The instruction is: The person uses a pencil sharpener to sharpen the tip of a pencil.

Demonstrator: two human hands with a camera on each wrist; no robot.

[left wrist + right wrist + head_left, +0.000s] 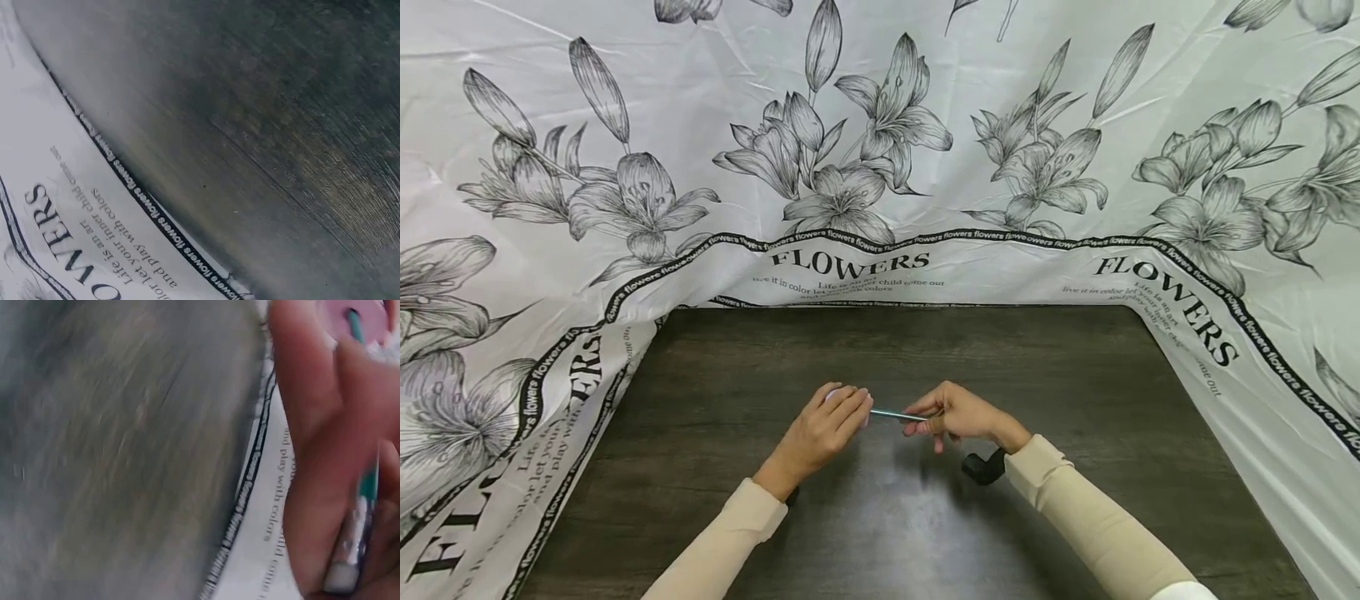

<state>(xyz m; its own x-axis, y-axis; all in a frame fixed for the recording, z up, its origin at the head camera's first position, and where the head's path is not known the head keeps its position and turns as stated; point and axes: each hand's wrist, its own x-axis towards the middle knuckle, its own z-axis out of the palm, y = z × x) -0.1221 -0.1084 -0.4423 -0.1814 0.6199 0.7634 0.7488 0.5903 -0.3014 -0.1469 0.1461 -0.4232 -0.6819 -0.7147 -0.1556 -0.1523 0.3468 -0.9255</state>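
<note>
My left hand (822, 427) is curled round a pink pencil sharpener (375, 320), mostly hidden by its fingers in the head view. The sharpener's round face shows a dark hole in the right wrist view. A teal pencil (891, 413) runs from that hole to my right hand (964, 412), which pinches it between thumb and fingers. The pencil's silver ferrule and whitish eraser end (342, 576) lie beneath the right palm. Both hands are above the table, close together. Neither the left hand nor the sharpener shows in the left wrist view.
The dark wood-grain table (880, 350) lies under both hands. A white cloth (1000, 267) with printed flowers and lettering hangs along its back and sides. A black wrist-worn piece (983, 468) sticks out beneath the right cuff.
</note>
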